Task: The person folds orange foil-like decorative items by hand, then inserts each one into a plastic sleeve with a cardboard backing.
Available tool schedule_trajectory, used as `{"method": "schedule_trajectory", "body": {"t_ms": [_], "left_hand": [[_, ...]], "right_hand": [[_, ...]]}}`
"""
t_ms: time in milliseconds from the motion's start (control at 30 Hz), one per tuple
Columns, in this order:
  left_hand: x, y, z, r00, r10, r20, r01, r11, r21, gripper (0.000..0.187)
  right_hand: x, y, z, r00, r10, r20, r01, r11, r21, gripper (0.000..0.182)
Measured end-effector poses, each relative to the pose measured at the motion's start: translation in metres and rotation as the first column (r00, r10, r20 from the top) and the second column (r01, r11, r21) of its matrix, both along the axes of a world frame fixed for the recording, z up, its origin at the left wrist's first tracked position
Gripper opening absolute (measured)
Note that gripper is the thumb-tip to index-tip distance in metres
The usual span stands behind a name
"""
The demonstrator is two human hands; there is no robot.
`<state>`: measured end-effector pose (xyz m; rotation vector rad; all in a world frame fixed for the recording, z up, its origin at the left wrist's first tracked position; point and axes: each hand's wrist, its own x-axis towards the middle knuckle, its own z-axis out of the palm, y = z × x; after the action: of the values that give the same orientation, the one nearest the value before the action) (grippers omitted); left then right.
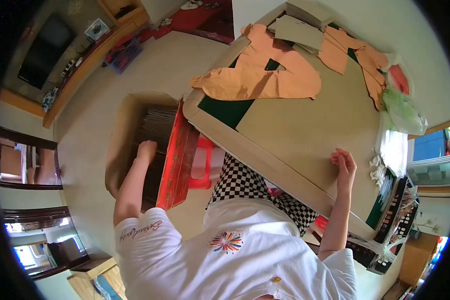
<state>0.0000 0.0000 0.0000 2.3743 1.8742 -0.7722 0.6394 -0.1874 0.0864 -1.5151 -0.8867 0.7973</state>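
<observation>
While person leans over worktop (305, 135), step in hand looks like fetching sheet from box (122, 135) on floor. Left hand (146, 150) down inside box, grip curled onto top of upright cardboard stack (157, 130); whether one sheet pinched, cannot tell. Right hand (344, 164) rests on worktop edge, fingers loosely bent, holding nothing. Orange cutouts (265, 75) lie well beyond that grip. Next move likely calls for separating single sheet, lifting straight up.

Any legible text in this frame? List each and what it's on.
Cursive script on the white T-shirt's sleeve: too distorted to read.
Gold print on the red box flap: too blurred to read.
Picture card on the wall shelf: too small to read.
Nothing else carries text.
</observation>
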Motion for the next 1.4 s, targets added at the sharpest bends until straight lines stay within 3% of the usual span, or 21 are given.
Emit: {"method": "schedule_trajectory", "body": {"t_ms": [167,233,300,333,367,433,467,500,533,567,600,667,767,800,900,1000,1100,1200,1300,1400], "left_hand": [[-0.026,0.008,-0.032,0.996,-0.065,0.067,0.063,0.997,0.033,0.017],[-0.009,0.014,-0.007,1.0,0.003,0.002,-0.003,0.996,-0.091,0.015],[0.03,0.031,0.047,0.972,0.176,0.157,-0.209,0.951,0.228,0.012],[0.058,0.032,0.089,0.943,0.11,0.314,-0.222,0.911,0.348,0.01],[0.092,0.03,0.128,0.889,0.026,0.457,-0.257,0.854,0.452,0.009],[0.153,0.029,0.167,0.706,-0.336,0.623,-0.197,0.752,0.629,0.007],[0.189,0.027,0.174,0.612,-0.413,0.674,-0.137,0.784,0.605,0.007],[0.225,0.024,0.18,0.507,-0.476,0.719,-0.074,0.807,0.586,0.007],[0.26,0.023,0.175,0.497,-0.55,0.671,0.036,0.786,0.617,0.008],[0.294,0.035,0.143,0.282,-0.653,0.702,0.111,0.75,0.652,0.009],[0.329,0.035,0.147,0.214,-0.612,0.761,0.223,0.79,0.571,0.012],[0.385,0.043,0.129,0.218,-0.63,0.745,0.362,0.762,0.537,0.016],[0.442,0.058,0.094,0.311,-0.779,0.544,0.309,0.624,0.717,0.026],[0.454,0.061,0.088,0.339,-0.765,0.548,0.294,0.639,0.71,0.025],[0.468,0.066,0.079,0.406,-0.692,0.597,0.298,0.718,0.629,0.025],[0.463,0.069,0.083,0.42,-0.598,0.683,0.359,0.8,0.48,0.026],[0.46,0.075,0.08,0.415,-0.558,0.719,0.37,0.825,0.427,0.03],[0.458,0.083,0.081,0.411,-0.499,0.763,0.405,0.85,0.337,0.035],[0.452,0.081,0.093,0.356,-0.482,0.801,0.418,0.848,0.325,0.031],[0.452,0.081,0.089,0.352,-0.49,0.798,0.441,0.838,0.32,0.035]], "right_hand": [[-0.02,0.02,0.003,0.996,0.086,0.027,-0.085,0.995,-0.047,0.018],[-0.018,0.025,0.007,0.986,0.156,0.059,-0.154,0.987,-0.041,0.018],[-0.018,0.037,0.009,0.983,0.168,0.073,-0.165,0.985,-0.052,0.018],[-0.014,0.047,0.005,0.98,0.173,0.101,-0.17,0.985,-0.043,0.018],[-0.01,0.057,0.001,0.975,0.182,0.129,-0.179,0.983,-0.035,0.018],[-0.011,0.08,0.005,0.966,0.15,0.212,-0.137,0.988,-0.074,0.019],[-0.011,0.092,-0.006,0.965,0.131,0.228,-0.122,0.991,-0.051,0.018],[-0.01,0.105,-0.016,0.963,0.114,0.245,-0.111,0.993,-0.028,0.018],[-0.012,0.114,-0.021,0.959,0.104,0.264,-0.098,0.995,-0.035,0.018],[-0.016,0.121,-0.025,0.954,0.096,0.283,-0.088,0.995,-0.041,0.017],[-0.02,0.129,-0.025,0.95,0.091,0.3,-0.081,0.996,-0.046,0.017],[-0.033,0.138,-0.003,0.905,0.121,0.407,-0.113,0.993,-0.043,0.02],[-0.028,0.169,0.016,0.809,0.145,0.57,-0.179,0.984,0.004,0.024],[-0.024,0.183,0.022,0.769,0.148,0.623,-0.207,0.978,0.024,0.025],[-0.022,0.228,0.038,0.476,0.028,0.879,-0.289,0.949,0.127,0.021],[-0.02,0.282,0.045,0.2,0.069,0.977,-0.298,0.954,-0.007,0.024],[-0.008,0.343,0.028,0.029,0.127,0.991,-0.291,0.95,-0.113,0.029],[-0.017,0.374,0.032,-0.087,0.293,0.952,-0.192,0.933,-0.304,0.034],[-0.017,0.4,0.017,0.088,0.339,0.937,-0.178,0.931,-0.32,0.038],[-0.014,0.417,0.012,0.177,0.299,0.938,-0.139,0.951,-0.276,0.044]]}}
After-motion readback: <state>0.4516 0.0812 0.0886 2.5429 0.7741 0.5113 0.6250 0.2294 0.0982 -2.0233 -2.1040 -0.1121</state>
